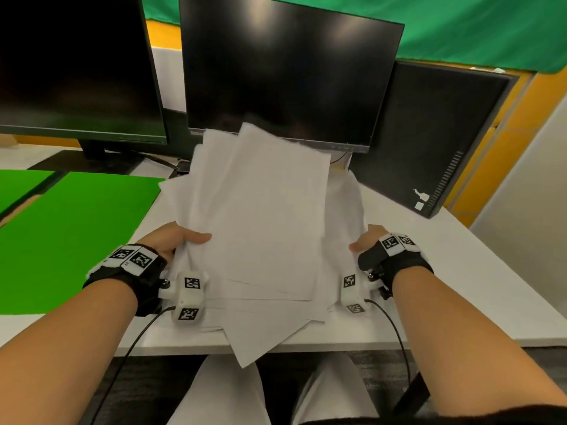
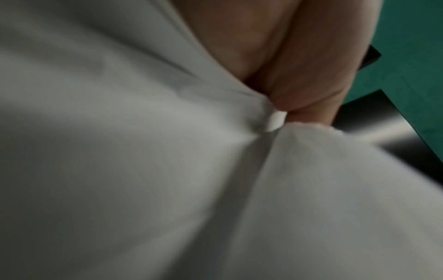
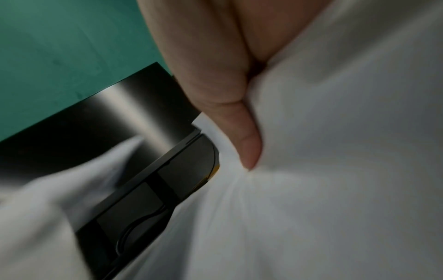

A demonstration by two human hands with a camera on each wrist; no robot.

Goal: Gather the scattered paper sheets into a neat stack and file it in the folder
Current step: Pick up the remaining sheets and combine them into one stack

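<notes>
Gripping the fanned paper sheets (image 1: 260,216) above the tabletop (image 1: 460,286), left hand (image 1: 171,240) and right hand (image 1: 366,240) pinch opposite edges; squaring and filing in the green folder (image 1: 76,228) remain.

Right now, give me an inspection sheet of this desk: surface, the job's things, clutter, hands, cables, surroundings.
Surface: white desk.
Job's things: paper sheets bunched but fanned unevenly, one corner past the desk's near edge; green folder lies at left.
Clutter: nothing seen.
Hands: left hand and right hand grip the sheets' two sides, thumbs on top.
Cables: black wrist-camera cables hang off the near edge.
Surroundings: two dark monitors, black computer tower, green backdrop.
</notes>
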